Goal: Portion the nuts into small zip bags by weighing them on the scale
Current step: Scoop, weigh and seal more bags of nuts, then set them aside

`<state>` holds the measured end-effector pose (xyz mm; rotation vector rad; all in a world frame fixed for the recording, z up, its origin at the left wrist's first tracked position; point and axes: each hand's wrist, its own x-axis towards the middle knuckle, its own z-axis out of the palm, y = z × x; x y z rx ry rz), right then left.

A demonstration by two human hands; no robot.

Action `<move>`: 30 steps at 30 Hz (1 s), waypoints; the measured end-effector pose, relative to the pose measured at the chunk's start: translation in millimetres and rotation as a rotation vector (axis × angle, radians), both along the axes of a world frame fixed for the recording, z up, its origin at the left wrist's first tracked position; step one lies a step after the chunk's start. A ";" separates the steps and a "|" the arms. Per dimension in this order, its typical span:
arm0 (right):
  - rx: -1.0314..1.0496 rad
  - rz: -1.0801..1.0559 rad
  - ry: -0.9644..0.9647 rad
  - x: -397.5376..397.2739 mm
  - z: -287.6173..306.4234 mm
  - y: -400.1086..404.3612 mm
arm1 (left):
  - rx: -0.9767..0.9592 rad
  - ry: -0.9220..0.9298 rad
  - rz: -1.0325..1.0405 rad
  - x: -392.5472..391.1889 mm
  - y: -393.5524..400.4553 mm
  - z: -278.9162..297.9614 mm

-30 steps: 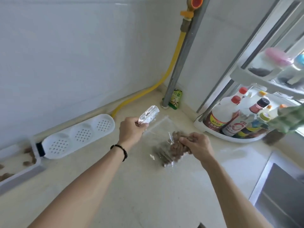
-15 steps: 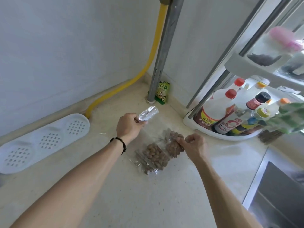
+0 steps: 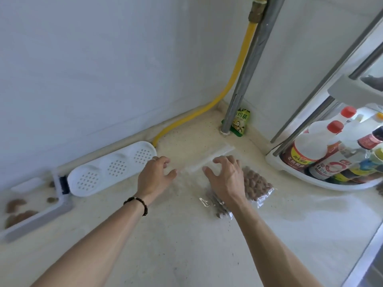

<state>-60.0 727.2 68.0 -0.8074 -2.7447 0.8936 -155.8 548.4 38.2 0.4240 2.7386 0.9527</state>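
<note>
Now I see both hands lowered to the worktop (image 3: 186, 245). The left hand (image 3: 153, 177) no longer pinches the bag top and lies released; the right hand (image 3: 226, 179) rests spread, fingers relaxed, on the zip bag (image 3: 209, 160). The nuts (image 3: 257, 185) lie bagged beside it.

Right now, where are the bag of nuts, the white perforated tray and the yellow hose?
bag of nuts (image 3: 257, 184): head view, on the brown nuts showing right of the right hand.
white perforated tray (image 3: 116, 168): head view, on its middle perforated dish.
yellow hose (image 3: 234, 83): head view, on its run down the wall.
</note>
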 end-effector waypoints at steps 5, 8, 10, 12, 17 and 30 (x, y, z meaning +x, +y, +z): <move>-0.152 0.189 -0.090 -27.4 -23.1 -63.9 | -0.295 -0.036 -0.029 4.0 -70.6 -12.6; -0.209 0.227 -0.219 -33.8 -40.6 -83.2 | -0.479 -0.039 -0.059 7.4 -89.9 -21.4; -0.212 0.229 -0.261 -34.9 -47.9 -89.8 | -0.587 -0.022 -0.055 10.3 -92.9 -27.6; -0.201 0.222 -0.262 -36.1 -51.5 -92.1 | -0.645 0.031 -0.052 9.4 -91.5 -30.1; -0.239 0.203 -0.264 -34.5 -51.6 -92.3 | -0.471 -0.039 -0.024 9.3 -93.2 -24.0; -0.403 0.039 0.066 -8.1 9.7 -170.1 | 0.126 -0.227 -0.072 32.8 -210.8 57.0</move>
